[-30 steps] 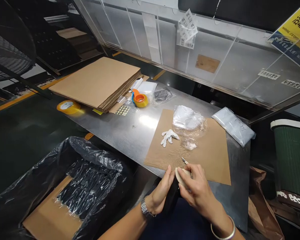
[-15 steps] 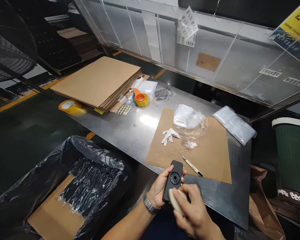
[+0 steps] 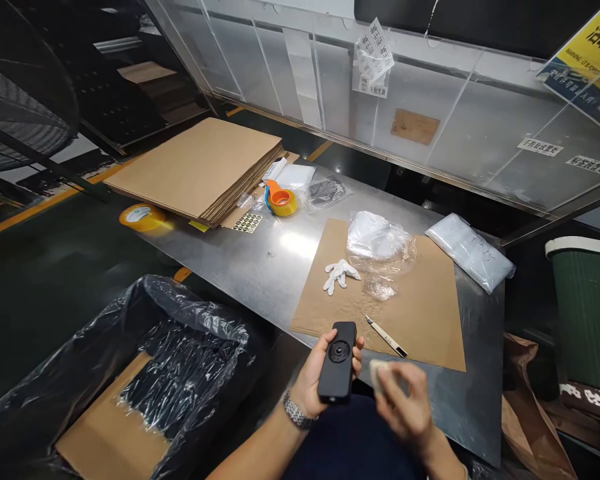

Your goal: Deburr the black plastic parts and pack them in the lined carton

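My left hand [image 3: 316, 373], with a metal watch on the wrist, is wrapped around a black remote control [image 3: 338, 373] that has a round button ring near its far end. To the right of it, my right hand [image 3: 405, 397] pinches a cream-coloured pad [image 3: 376, 375], partly blurred and apart from the remote. A utility knife [image 3: 386, 336] with a pale handle lies on the cardboard sheet [image 3: 425, 293] just beyond my hands. Farther back on that sheet are white gloves [image 3: 341, 275] and clear plastic packaging [image 3: 377, 237].
A stack of flat cardboard [image 3: 200, 167] stands at the table's far left, with tape rolls [image 3: 283, 201] and a sticker sheet [image 3: 247, 223] beside it. A bag-lined bin [image 3: 180, 300] is at lower left. A white packet [image 3: 470, 252] lies at right, near a green bin [image 3: 587, 320].
My right hand has drawn the pad away from the remote, to the right. In my left hand the remote has shifted slightly left and turned more upright, showing its whole face.
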Available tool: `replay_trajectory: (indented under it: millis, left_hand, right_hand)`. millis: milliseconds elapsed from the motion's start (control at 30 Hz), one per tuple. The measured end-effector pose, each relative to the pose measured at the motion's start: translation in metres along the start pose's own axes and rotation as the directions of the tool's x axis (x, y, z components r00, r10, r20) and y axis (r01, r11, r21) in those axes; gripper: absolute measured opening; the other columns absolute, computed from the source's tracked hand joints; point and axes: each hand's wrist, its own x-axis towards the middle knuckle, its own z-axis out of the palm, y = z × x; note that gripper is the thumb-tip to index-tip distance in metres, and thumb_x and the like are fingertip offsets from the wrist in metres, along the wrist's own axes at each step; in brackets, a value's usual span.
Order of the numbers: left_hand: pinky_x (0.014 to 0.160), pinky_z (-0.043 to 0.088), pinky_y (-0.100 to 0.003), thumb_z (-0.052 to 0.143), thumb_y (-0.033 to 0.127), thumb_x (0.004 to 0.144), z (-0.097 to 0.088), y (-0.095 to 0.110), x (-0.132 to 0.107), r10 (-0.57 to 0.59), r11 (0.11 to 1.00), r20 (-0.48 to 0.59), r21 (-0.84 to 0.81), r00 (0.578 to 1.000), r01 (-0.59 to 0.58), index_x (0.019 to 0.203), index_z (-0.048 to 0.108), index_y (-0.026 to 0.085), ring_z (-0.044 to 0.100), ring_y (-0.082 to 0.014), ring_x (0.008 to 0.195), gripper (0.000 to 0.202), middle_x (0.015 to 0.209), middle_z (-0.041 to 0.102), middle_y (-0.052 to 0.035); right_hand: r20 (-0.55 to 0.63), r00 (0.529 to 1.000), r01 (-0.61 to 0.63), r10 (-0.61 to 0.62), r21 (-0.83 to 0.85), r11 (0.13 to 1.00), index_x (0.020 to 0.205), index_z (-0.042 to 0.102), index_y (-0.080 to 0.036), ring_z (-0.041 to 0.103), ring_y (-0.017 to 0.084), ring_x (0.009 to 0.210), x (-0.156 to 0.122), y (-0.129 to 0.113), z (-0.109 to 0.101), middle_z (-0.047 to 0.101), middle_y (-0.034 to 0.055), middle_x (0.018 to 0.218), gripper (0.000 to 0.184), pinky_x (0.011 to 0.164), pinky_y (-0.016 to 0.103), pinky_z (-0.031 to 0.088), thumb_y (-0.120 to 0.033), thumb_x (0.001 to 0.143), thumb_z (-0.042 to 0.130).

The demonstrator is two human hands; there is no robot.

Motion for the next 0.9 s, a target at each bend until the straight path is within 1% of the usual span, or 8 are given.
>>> replay_trajectory:
  millis: [133,233,333,433,633,767,833,900]
  left_hand:
    - [0.061,0.044,-0.022,0.048,0.052,0.078,-0.003,-0.003,-0.009,0.221,0.91,0.087,0.339,0.971,-0.238,0.097,0.06,0.006,0.057,-0.013,0.065,0.051,0.08,0.063,-0.0109]
    - [0.062,0.043,-0.024,0.061,0.047,0.071,-0.001,-0.007,-0.018,0.362,0.692,0.233,0.581,0.902,-0.428,0.1,0.061,0.009,0.058,-0.0166,0.071,0.048,0.088,0.065,-0.013]
    - [0.075,0.043,-0.031,0.065,0.036,0.07,0.004,-0.007,-0.027,0.432,0.431,0.353,0.728,0.83,-0.533,0.105,0.061,0.011,0.058,-0.0217,0.082,0.043,0.091,0.066,-0.0137]
    - [0.085,0.039,-0.035,0.061,0.027,0.074,0.009,-0.006,-0.034,0.487,0.204,0.417,0.8,0.767,-0.564,0.108,0.061,0.014,0.056,-0.0244,0.09,0.037,0.095,0.064,-0.0135]
    - [0.099,0.025,-0.038,0.061,0.02,0.073,0.005,-0.013,-0.029,0.68,-0.226,0.471,0.864,0.562,-0.45,0.104,0.063,0.023,0.043,-0.0271,0.11,0.031,0.115,0.054,-0.0104]
    - [0.102,0.019,-0.041,0.058,0.02,0.075,0.007,-0.018,-0.031,0.593,-0.347,0.518,0.855,0.617,-0.384,0.118,0.054,0.025,0.037,-0.0283,0.116,0.044,0.126,0.047,-0.0101]
    - [0.1,0.024,-0.039,0.059,0.02,0.075,0.013,-0.015,-0.036,0.547,-0.298,0.504,0.864,0.669,-0.407,0.121,0.05,0.025,0.039,-0.0273,0.116,0.047,0.127,0.047,-0.0101]
    - [0.094,0.033,-0.036,0.06,0.023,0.075,0.019,-0.011,-0.041,0.548,-0.145,0.442,0.886,0.71,-0.44,0.121,0.046,0.026,0.046,-0.0245,0.107,0.049,0.125,0.047,-0.0097]
  right_hand:
    - [-0.048,0.944,-0.331,0.327,-0.14,0.933,0.117,0.052,-0.019,0.048,0.024,0.088,-0.022,0.081,0.032,0.049,0.0105,0.096,0.036,0.072,0.045,0.045,-0.027,0.083,0.049]
    - [-0.094,0.907,-0.422,0.412,-0.158,0.893,0.105,0.06,-0.016,0.046,0.025,0.084,-0.024,0.121,0.051,0.049,0.0103,0.086,0.029,0.071,0.046,0.042,-0.031,0.083,0.048]
    - [-0.11,0.871,-0.49,0.479,-0.141,0.86,0.098,0.062,-0.014,0.046,0.026,0.084,-0.016,0.129,0.059,0.05,0.0114,0.086,0.028,0.072,0.047,0.04,-0.033,0.083,0.047]
    - [-0.091,0.857,-0.513,0.507,-0.07,0.855,0.103,0.058,-0.012,0.047,0.027,0.09,0.001,0.105,0.058,0.051,0.0141,0.093,0.033,0.075,0.049,0.04,-0.035,0.086,0.043]
    - [0.189,0.92,-0.389,0.343,0.347,0.853,0.126,0.042,-0.018,0.055,0.015,0.077,0.052,0.001,0.022,0.054,0.0105,0.104,0.049,0.065,0.028,0.049,-0.046,0.086,0.043]
    - [0.256,0.919,-0.395,0.301,0.568,0.722,0.129,0.04,-0.018,0.055,0.021,0.098,0.078,-0.034,0.002,0.052,0.0125,0.116,0.063,0.078,0.03,0.049,-0.047,0.076,0.059]
    - [0.292,0.896,-0.442,0.335,0.66,0.608,0.124,0.046,-0.02,0.054,0.022,0.103,0.083,-0.033,-0.003,0.054,0.011,0.115,0.055,0.084,0.032,0.048,-0.044,0.076,0.06]
    - [0.373,0.86,-0.498,0.349,0.762,0.414,0.121,0.049,-0.02,0.056,0.023,0.1,0.086,-0.027,-0.007,0.057,0.0105,0.112,0.054,0.082,0.034,0.048,-0.048,0.076,0.058]
